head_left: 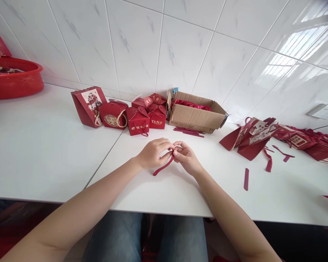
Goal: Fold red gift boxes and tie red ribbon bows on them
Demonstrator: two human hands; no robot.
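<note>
Above the white table, both hands meet at a narrow dark red strip (164, 167). Its loose end curves down to the left, and its upper end lies between the fingertips. My left hand (155, 153) has its fingers closed at the strip's upper end. My right hand (186, 157) pinches the strip there between thumb and fingers. Part of the strip is hidden by the fingertips.
Several red gift boxes (138, 120) stand behind the hands, beside a cardboard box (196, 118) of red ribbon. Flat red strips (190, 132) lie before it. Folded red bags (251, 140) stand at right, near a loose strip (246, 179). A red basket (19, 85) sits far left.
</note>
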